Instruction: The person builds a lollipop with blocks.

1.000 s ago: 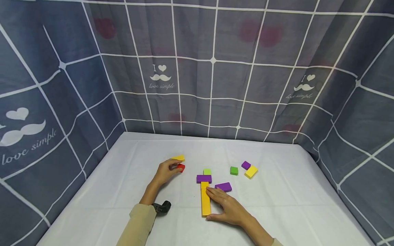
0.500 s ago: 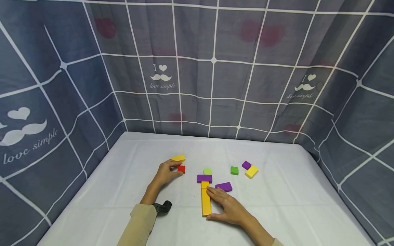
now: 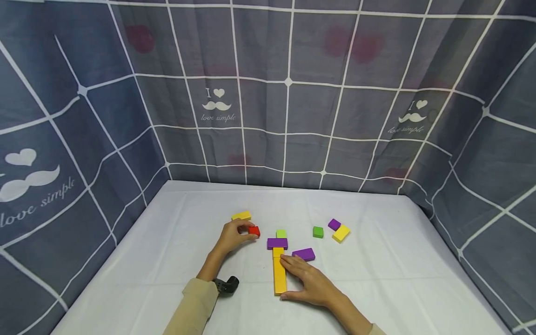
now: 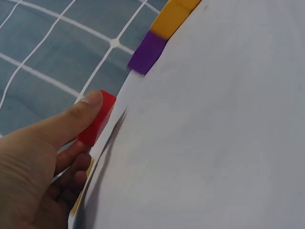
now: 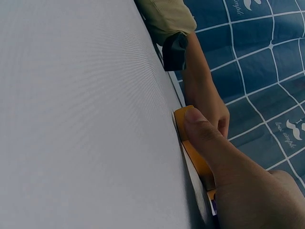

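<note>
Between thumb and fingertips, my left hand (image 3: 232, 236) pinches a small red block (image 3: 254, 231); the left wrist view shows the red block (image 4: 99, 120) a little off the cloth. Right of it lies a T-shaped row: a light green block (image 3: 281, 233), a purple block (image 3: 277, 243) set crosswise, a short yellow block (image 3: 278, 252) and a long yellow block (image 3: 279, 277). My right hand (image 3: 310, 281) rests along the row's right side, fingers extended at the short yellow block. In the right wrist view its thumb touches the end of the yellow block (image 5: 181, 117).
A yellow block (image 3: 241, 215) lies behind my left hand. A loose purple block (image 3: 304, 254) is beside my right fingers. Farther right are a green block (image 3: 318, 232), a small purple block (image 3: 334, 224) and a yellow block (image 3: 341, 233). A checked curtain (image 3: 264, 107) surrounds the white table (image 3: 377, 270).
My left hand has moved right with the red block, away from the yellow block at the back, toward the row. The right hand has stayed in place.
</note>
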A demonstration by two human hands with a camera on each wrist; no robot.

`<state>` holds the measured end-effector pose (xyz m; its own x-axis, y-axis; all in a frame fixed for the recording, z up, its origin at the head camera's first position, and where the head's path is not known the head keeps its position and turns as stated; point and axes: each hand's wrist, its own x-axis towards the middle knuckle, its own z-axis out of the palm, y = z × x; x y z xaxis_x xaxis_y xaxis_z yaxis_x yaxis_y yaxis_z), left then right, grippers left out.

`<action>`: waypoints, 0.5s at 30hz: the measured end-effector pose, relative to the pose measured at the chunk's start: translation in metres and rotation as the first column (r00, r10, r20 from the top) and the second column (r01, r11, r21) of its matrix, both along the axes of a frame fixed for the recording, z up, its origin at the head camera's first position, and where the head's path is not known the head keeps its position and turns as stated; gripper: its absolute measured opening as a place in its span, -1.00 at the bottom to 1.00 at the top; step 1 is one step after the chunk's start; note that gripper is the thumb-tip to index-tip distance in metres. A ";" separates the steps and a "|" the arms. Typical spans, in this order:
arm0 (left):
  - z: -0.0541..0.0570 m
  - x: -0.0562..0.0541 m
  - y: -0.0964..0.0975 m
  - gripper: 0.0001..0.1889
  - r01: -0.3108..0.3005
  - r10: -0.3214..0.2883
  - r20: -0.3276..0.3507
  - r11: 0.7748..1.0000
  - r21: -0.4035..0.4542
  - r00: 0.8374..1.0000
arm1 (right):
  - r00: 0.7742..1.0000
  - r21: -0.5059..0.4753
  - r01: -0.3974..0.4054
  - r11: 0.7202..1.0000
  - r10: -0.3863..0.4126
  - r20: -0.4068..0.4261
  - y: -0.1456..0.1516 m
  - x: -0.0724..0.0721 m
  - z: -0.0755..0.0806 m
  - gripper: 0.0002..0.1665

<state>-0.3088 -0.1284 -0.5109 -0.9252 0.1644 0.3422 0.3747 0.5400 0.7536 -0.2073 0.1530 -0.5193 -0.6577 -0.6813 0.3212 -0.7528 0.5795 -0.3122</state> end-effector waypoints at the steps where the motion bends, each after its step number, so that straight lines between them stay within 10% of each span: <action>1: 0.000 0.000 0.004 -0.66 0.014 -0.014 -0.002 1.000 0.001 1.000 | 1.000 0.000 0.000 1.000 0.000 -0.003 0.000 0.000 0.000 0.00; 15: -0.002 -0.006 0.031 -0.74 0.038 -0.038 0.014 0.999 -0.012 0.999 | 1.000 -0.014 0.003 1.000 -0.003 0.002 0.001 0.000 0.000 0.00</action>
<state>-0.3146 -0.0975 -0.5133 -0.9227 0.2040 0.3270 0.3848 0.5350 0.7521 -0.2073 0.1536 -0.5191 -0.6602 -0.6748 0.3298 -0.7506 0.5770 -0.3220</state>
